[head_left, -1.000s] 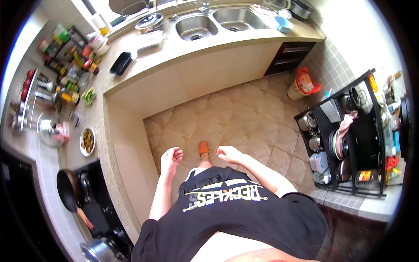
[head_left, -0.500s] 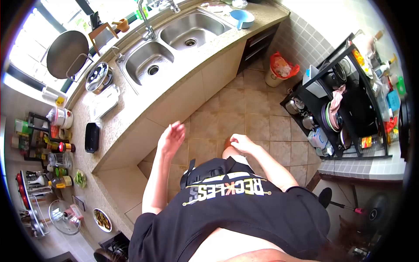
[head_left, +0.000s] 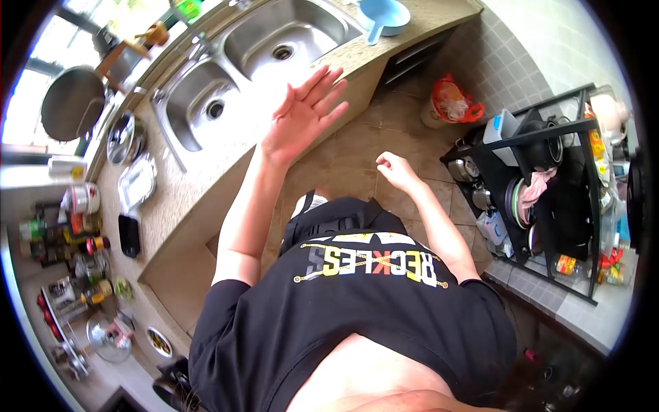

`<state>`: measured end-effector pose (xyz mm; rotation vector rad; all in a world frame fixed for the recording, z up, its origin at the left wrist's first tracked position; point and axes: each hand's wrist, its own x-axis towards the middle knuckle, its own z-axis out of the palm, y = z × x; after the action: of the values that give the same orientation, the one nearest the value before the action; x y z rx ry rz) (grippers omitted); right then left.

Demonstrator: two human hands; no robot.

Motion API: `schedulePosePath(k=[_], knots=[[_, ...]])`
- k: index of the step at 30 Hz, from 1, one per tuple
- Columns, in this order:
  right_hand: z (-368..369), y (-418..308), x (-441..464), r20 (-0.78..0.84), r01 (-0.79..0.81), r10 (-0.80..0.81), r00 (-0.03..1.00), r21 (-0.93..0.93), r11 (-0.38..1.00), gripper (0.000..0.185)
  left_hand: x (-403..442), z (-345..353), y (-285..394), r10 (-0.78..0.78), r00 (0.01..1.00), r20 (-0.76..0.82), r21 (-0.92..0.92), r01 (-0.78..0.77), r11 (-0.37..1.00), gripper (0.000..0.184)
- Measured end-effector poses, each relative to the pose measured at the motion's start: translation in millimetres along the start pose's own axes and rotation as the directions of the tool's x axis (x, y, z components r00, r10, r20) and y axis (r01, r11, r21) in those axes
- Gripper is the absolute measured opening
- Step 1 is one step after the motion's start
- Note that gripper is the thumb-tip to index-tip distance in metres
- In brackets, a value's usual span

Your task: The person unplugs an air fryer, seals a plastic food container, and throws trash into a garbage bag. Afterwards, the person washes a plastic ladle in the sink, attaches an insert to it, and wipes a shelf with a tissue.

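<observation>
left hand (head_left: pixel 298 127) raised, fingers apart, near front edge of speckled beige stone desk (head_left: pixel 177 196), right hand (head_left: pixel 398 169) lower, fingers curled together

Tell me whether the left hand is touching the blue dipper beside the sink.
Apart. The head view shows a strip of countertop plainly between the spread fingertips of the left hand and the blue dipper.

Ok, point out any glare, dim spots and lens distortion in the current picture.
Head view: the window is blown out to white at upper left; head view: glare whitens the counter beside the left hand; head view: the floor looks dimmer; head view: wide-angle distortion bows the counter's edge, and the corners go black.
</observation>
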<state>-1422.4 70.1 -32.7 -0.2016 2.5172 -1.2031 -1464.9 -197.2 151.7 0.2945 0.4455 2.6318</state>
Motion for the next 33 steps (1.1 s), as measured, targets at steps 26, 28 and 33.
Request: schedulePosePath(k=[26,28,33], knots=[[-343.3,7.9,-29.1,-0.827,0.019,0.265,0.495,0.316,0.949,0.009,282.6,-111.6,-24.6,-0.619,0.779,-0.099,0.033,0.624,0.781,0.046],[-407.1,-2.1,-49.4,-0.911,0.033,0.271,0.311,0.295,0.955,0.011,291.0,-112.3,-27.5,-0.592,0.793,-0.145,0.032,0.602,0.798,0.046],[-577.4,34.3,-91.7,-0.978,-0.021,0.208,-0.024,0.209,0.978,0.026,310.1,-112.0,-53.7,-0.443,0.855,-0.269,0.053,0.472,0.88,0.044]])
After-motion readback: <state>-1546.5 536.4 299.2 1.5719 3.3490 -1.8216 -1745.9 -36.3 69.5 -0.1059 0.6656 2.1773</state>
